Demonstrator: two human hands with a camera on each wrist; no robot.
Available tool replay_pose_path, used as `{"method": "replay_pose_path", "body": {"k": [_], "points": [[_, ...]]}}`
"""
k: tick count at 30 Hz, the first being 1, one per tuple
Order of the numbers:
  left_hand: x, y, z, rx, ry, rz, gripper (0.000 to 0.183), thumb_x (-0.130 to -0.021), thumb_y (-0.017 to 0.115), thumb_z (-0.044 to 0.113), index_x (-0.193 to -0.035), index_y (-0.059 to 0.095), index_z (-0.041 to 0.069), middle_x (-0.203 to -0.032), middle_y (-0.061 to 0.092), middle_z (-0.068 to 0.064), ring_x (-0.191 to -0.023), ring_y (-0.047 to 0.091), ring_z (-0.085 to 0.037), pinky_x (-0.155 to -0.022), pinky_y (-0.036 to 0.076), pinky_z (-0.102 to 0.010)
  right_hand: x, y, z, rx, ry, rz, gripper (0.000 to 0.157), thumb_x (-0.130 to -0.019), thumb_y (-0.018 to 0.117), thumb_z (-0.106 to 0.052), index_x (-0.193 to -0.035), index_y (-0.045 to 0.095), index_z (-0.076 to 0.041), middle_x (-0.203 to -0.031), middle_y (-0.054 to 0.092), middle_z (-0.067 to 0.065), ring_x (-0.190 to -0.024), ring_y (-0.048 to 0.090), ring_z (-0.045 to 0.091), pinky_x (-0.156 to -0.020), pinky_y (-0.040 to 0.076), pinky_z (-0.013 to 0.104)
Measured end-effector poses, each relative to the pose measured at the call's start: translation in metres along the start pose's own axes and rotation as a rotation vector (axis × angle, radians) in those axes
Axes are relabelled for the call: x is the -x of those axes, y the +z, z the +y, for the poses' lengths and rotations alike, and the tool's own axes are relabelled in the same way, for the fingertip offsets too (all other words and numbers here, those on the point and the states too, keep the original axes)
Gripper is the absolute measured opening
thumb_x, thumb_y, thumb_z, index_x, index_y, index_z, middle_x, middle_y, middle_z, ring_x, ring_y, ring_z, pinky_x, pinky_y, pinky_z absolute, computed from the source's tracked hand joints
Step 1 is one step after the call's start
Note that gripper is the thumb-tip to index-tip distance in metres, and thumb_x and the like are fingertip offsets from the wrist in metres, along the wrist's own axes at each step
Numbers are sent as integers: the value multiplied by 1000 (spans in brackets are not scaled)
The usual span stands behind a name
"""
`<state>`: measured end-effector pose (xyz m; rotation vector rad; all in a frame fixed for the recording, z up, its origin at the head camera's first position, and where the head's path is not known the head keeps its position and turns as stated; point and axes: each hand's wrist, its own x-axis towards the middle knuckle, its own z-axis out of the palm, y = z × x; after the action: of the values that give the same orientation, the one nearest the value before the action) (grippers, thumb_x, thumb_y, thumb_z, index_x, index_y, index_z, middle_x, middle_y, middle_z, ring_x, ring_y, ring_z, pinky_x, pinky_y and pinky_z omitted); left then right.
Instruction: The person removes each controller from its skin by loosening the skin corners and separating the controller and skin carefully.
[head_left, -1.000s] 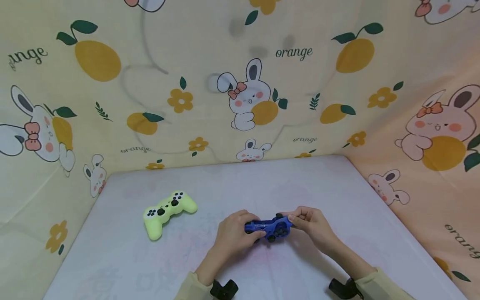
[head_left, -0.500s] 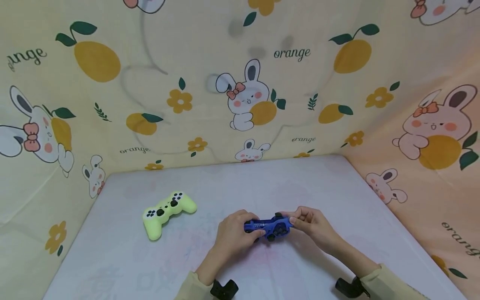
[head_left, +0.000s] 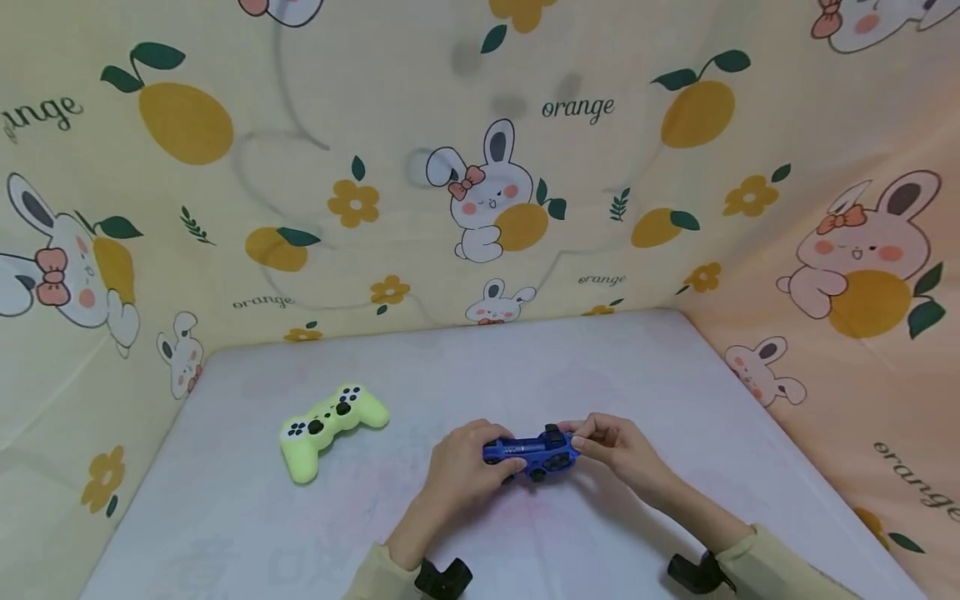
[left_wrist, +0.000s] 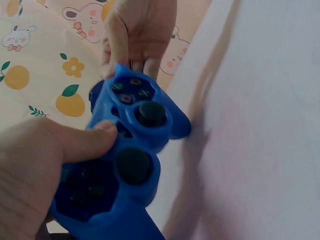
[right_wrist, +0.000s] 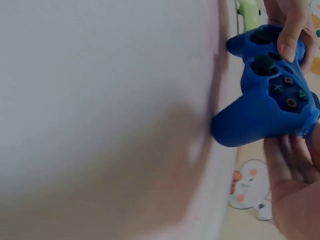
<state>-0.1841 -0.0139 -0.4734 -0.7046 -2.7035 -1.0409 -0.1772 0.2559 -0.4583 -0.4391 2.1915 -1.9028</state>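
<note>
A blue game controller [head_left: 534, 452], apparently in a soft blue cover, is held just above the table between both hands. My left hand [head_left: 463, 461] grips its left end, with the thumb lying across the middle of the face in the left wrist view. At the opposite end, my right hand [head_left: 622, 452] pinches the edge of the blue cover [left_wrist: 121, 70] between thumb and fingers. Dark sticks and the button symbols [right_wrist: 288, 94] show through openings in the cover. The fingers behind the controller are partly hidden.
A lime-green game controller [head_left: 333, 429] lies on the white-covered table [head_left: 300, 533], left of the hands. Cloth walls [head_left: 420, 75] printed with rabbits and oranges rise behind and at both sides.
The head view has shifted slightly. Between the first two frames my right forearm swings a little outward to the right. Both hands keep their hold on the blue controller.
</note>
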Motion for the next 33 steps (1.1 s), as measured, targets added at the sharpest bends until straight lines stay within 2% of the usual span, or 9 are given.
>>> {"method": "replay_pose_path", "body": {"k": [4, 7, 12, 15, 21, 25, 28, 33], "points": [[1, -2, 1, 12, -7, -12, 29, -80, 79, 47, -99, 74, 26, -90, 63, 14, -78, 57, -6, -63, 47, -27, -8, 2, -7, 101, 20, 8, 16, -91, 70, -9, -88, 62, 4, -120, 65, 19, -111, 62, 26, -86, 52, 28], [1, -2, 1, 14, -10, -17, 29, -80, 79, 47, -99, 74, 26, -89, 62, 15, -77, 57, -5, -63, 46, -27, -10, 2, -15, 131, 64, 12, 17, -89, 73, -10, -96, 65, 4, -116, 67, 18, -105, 64, 29, -84, 53, 30], [0, 0, 0, 24, -7, -24, 29, -80, 79, 47, -99, 74, 26, -88, 62, 16, -76, 56, -4, -63, 46, -27, -6, 11, -26, 150, 125, 19, 42, -89, 75, -19, -123, 60, 0, -121, 64, 16, -111, 60, 30, -88, 51, 31], [0, -1, 0, 23, -8, -24, 29, -80, 79, 47, -99, 74, 26, -88, 62, 15, -77, 56, -5, -64, 46, -27, -4, 18, -32, 137, 133, 40, 51, -89, 76, -22, -129, 57, 3, -125, 62, 16, -115, 58, 30, -92, 49, 32], [0, -4, 0, 21, -11, -27, 28, -81, 78, 47, -100, 74, 26, -89, 62, 15, -79, 57, -5, -65, 47, -28, -1, 33, -37, 75, 151, 173, 50, -88, 76, -16, -129, 57, 5, -121, 64, 17, -111, 60, 27, -93, 46, 29], [0, -5, 0, 25, -9, -27, 29, -81, 78, 46, -100, 74, 26, -89, 62, 16, -78, 57, -5, -65, 46, -28, 2, 42, -34, 36, 160, 248, 49, -88, 76, -15, -130, 58, 2, -123, 64, 16, -112, 60, 28, -95, 44, 32], [0, -4, -2, 24, -3, -26, 29, -81, 78, 47, -100, 73, 26, -88, 61, 16, -77, 56, -4, -65, 46, -28, 3, 46, -31, 31, 160, 267, 49, -87, 76, -16, -130, 59, 0, -125, 63, 15, -114, 59, 29, -96, 43, 34], [-1, -3, -1, 27, 8, -30, 30, -81, 79, 46, -101, 73, 25, -88, 61, 15, -76, 55, -4, -65, 46, -27, 1, 48, -25, 49, 123, 254, 45, -88, 76, -15, -128, 62, -1, -125, 63, 15, -115, 58, 31, -92, 45, 27]]}}
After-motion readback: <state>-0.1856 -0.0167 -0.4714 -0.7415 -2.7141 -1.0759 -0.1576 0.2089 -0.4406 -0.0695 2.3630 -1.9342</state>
